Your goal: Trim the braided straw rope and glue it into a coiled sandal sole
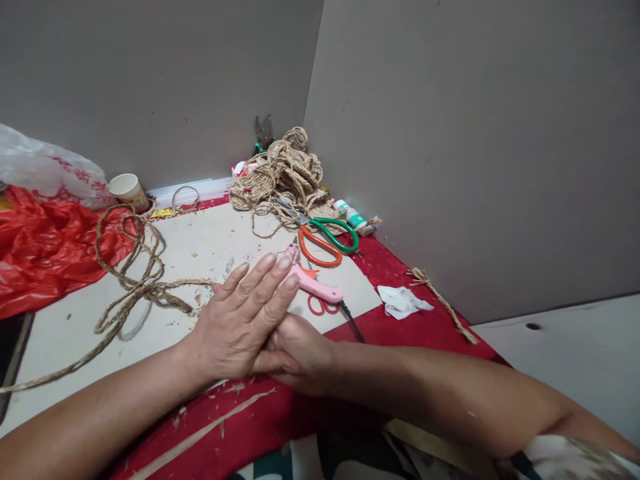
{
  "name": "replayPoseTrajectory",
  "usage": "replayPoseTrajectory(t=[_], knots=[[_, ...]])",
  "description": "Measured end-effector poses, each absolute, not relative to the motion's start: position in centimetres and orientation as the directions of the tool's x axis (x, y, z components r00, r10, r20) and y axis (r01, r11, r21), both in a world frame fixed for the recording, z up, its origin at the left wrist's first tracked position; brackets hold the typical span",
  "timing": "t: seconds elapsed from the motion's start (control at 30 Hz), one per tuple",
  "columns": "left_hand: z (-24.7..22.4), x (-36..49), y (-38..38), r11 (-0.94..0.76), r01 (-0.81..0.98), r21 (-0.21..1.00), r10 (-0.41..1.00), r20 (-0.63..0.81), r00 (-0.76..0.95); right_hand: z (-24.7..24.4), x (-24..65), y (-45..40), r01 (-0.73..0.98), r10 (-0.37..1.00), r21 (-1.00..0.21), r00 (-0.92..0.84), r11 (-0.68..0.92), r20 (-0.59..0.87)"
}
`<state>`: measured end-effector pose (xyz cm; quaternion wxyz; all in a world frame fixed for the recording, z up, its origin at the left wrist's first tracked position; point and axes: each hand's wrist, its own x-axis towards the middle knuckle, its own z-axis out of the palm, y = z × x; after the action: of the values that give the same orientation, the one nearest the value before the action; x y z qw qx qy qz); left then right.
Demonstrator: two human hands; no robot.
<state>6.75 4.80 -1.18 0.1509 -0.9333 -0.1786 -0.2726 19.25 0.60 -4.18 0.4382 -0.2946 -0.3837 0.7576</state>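
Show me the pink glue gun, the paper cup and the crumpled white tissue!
Pink glue gun [320, 287], head view: on its handle.
Paper cup [133, 196], head view: on its outer side.
Crumpled white tissue [403, 302], head view: near its middle.

cup: behind loose rope, left of rope pile | tissue: right of scissors

The left hand, fingers straight toward the far right, lies over the partly hidden right hand; left forearm and right forearm slant inward.
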Motion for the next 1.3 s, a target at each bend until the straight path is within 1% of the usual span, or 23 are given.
replayPoseTrajectory(t=[0.1,0.13,0.23,0.3,0.43,0.63,0.73,0.9,1.03,1.13,1.3], knots=[[-1.0,6.2,6.1,-0.865,0.486,-0.125,0.326,0.598,0.732,-3.4,19.1,0.4,-0.520,0.831,-0.715,-0.535,-0.468,-0.155],[-0.9,6.0,6.6,-0.848,0.522,-0.091,0.369,0.607,0.704,-3.1,19.0,0.4,-0.523,0.815,-0.697,-0.558,-0.491,-0.156],[-0.7,5.1,7.9,-0.796,0.605,0.008,0.484,0.608,0.629,-2.7,19.1,0.4,-0.520,0.802,-0.688,-0.577,-0.505,-0.153],[-0.8,4.8,8.4,-0.777,0.628,0.043,0.520,0.606,0.603,-2.6,19.3,0.5,-0.504,0.809,-0.716,-0.569,-0.483,-0.145],[-1.2,4.8,8.3,-0.787,0.615,0.055,0.504,0.631,0.589,-2.5,19.5,0.7,-0.493,0.800,-0.731,-0.588,-0.472,-0.120],[-1.5,5.6,7.2,-0.819,0.553,0.152,0.507,0.642,0.575,-2.4,19.6,0.4,-0.571,0.796,-0.686,-0.605,-0.451,-0.020],[-1.8,5.9,6.9,-0.826,0.535,0.178,0.514,0.630,0.583,-1.9,19.6,0.3,-0.581,0.784,-0.671,-0.621,-0.461,-0.001],[-2.4,6.5,5.9,-0.843,0.505,0.186,0.505,0.597,0.623,-1.0,19.5,0.3,-0.539,0.759,-0.659,-0.647,-0.525,-0.076],[-2.6,7.5,4.0,-0.885,0.417,0.208,0.452,0.600,0.660,-0.9,19.7,0.3,-0.512,0.772,-0.670,-0.618,-0.537,-0.147],[-2.7,8.0,2.9,-0.888,0.391,0.244,0.456,0.590,0.666,-1.1,19.9,0.3,-0.519,0.794,-0.669,-0.580,-0.532,-0.181],[-2.8,8.0,3.6,-0.905,0.381,0.186,0.415,0.579,0.702,-1.1,20.1,0.6,-0.534,0.822,-0.696,-0.551,-0.480,-0.144]])
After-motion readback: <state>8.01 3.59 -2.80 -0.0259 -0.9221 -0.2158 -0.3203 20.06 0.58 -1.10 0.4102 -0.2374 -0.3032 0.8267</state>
